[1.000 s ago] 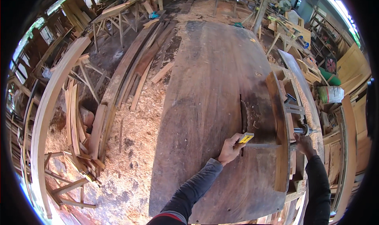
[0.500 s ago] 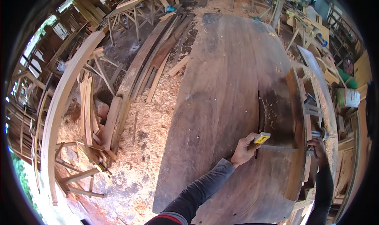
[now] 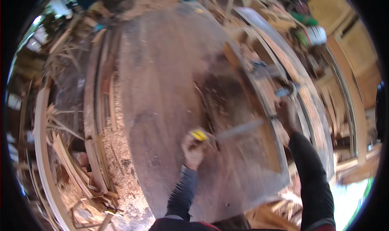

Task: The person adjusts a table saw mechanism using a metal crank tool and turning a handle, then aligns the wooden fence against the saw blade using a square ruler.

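Note:
A wide, dark brown wood slab fills the middle, with a long crack in it. My left hand is closed round a block-shaped tool with a yellow face, low over the slab. From beside it, a flat grey metal bar runs right to a board lying along the slab's right side; blur hides how bar and block join. Past that board, my right hand has its fingers curled in, just below a metal clamp. What those fingers grip is hidden.
Long planks and wood shavings lie on the floor to the left, beside a long pale beam. A long metal-edged board runs along the right. Beyond it stands a white-and-green container. A person is at the far left.
The view has swung right, so the slab and both hands sit further left in it, now blurred. Both hands keep about the same places relative to the slab. A person has come into view far left.

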{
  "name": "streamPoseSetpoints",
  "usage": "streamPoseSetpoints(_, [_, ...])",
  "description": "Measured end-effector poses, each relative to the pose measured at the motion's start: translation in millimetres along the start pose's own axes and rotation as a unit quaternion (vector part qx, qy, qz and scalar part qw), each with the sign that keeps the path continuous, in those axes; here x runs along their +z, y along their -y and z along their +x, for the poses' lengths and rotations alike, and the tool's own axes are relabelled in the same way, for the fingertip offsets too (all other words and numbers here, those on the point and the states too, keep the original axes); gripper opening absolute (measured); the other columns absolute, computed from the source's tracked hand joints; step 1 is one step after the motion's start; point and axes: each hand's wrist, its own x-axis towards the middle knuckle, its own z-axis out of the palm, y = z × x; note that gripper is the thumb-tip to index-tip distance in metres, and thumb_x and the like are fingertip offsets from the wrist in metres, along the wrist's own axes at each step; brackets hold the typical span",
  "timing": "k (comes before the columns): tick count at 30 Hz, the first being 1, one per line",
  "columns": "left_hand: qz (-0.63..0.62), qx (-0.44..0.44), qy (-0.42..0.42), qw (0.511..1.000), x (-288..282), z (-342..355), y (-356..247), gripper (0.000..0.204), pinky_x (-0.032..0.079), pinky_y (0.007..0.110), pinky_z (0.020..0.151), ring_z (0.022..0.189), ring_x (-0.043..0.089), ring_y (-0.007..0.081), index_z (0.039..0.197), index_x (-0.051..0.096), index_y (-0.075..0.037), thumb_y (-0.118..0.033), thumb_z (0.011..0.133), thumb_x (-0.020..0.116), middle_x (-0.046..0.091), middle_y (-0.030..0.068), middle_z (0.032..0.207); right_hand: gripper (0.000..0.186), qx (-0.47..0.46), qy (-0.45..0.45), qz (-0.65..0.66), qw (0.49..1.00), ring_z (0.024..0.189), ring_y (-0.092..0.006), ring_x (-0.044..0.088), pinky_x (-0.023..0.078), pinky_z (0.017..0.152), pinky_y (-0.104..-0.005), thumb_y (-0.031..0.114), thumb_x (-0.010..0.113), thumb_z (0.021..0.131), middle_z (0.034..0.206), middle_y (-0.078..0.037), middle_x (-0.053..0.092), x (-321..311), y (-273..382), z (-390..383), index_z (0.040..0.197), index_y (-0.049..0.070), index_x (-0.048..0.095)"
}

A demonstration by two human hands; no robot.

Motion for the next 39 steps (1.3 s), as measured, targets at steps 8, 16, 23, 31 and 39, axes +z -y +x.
streamPoseSetpoints(8, [-0.022, 0.061, -0.097, 0.993, -10, 173, -20, 0.023, 0.053, 0.031, 0.081, 0.089, 0.068, 0.0198, 0.1, 0.061, -0.002, 0.009, 0.081, 0.066, 0.068, 0.0088, 0.096, 0.031, 0.018, -0.054, -0.111, 0.992, 0.075, -0.0404, 0.067, 0.053, 0.073, -0.048, 0.033, 0.063, 0.087, 0.077, -0.021, 0.068, -6, 4, 11, 0.081, 0.003, 0.069])
streamPoseSetpoints(16, [-0.05, -0.025, -0.018, 0.998, -1, 242, 52, 0.018, 0.053, 0.031, 0.082, 0.087, 0.069, 0.0216, 0.098, 0.062, -0.001, 0.008, 0.083, 0.066, 0.071, 0.015, 0.096, 0.029, 0.045, -0.039, -0.063, 0.996, 0.068, -0.0365, 0.067, 0.052, 0.066, -0.0437, 0.03, 0.066, 0.086, 0.071, -0.02, 0.066, 0, 7, 5, 0.076, 0.003, 0.069])
streamPoseSetpoints(23, [-0.024, -0.049, 0.035, 0.998, 5, 255, 62, 0.019, 0.053, 0.03, 0.082, 0.087, 0.068, 0.019, 0.096, 0.057, 0.0, 0.006, 0.083, 0.068, 0.071, 0.0144, 0.094, 0.03, 0.039, -0.039, -0.056, 0.997, 0.057, -0.0274, 0.065, 0.049, 0.057, -0.0378, 0.026, 0.069, 0.087, 0.065, -0.016, 0.065, -2, 8, 6, 0.074, -0.001, 0.065])
streamPoseSetpoints(31, [-0.07, -0.1, 0.025, 0.992, 3, 255, 58, 0.019, 0.056, 0.031, 0.081, 0.086, 0.069, 0.02, 0.099, 0.058, 0.001, 0.009, 0.083, 0.066, 0.071, 0.0148, 0.094, 0.032, 0.031, -0.049, -0.063, 0.996, 0.05, -0.0205, 0.056, 0.044, 0.052, -0.0357, 0.025, 0.07, 0.088, 0.059, -0.014, 0.059, 5, 8, 6, 0.07, -0.001, 0.061])
streamPoseSetpoints(39, [-0.073, -0.096, 0.012, 0.993, 6, 252, 58, 0.021, 0.056, 0.028, 0.08, 0.087, 0.069, 0.0188, 0.1, 0.058, 0.002, 0.01, 0.082, 0.067, 0.071, 0.0155, 0.094, 0.036, 0.043, -0.044, -0.065, 0.996, 0.049, -0.0195, 0.054, 0.044, 0.053, -0.0345, 0.028, 0.068, 0.089, 0.058, -0.014, 0.058, 7, 0, 7, 0.071, -0.002, 0.061])
